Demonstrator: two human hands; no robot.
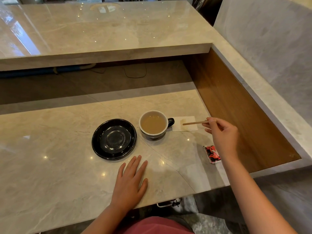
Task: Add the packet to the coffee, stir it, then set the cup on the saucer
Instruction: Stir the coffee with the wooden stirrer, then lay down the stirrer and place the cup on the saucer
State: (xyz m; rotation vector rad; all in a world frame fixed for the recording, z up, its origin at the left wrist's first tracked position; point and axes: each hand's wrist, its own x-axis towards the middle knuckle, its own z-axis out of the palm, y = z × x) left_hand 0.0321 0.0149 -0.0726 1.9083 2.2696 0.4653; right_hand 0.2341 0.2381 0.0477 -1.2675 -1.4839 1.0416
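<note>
Marble formed the counter, with a raised shelf beyond it. Near the front edge, the left hand lay flat and open, holding nothing. Just beyond it sat a black saucer, bare. Right of that, close beside it, stood the cup of milky coffee. Farther right, the right hand pinched a stick over a napkin. A packet lay near the right edge.
</note>
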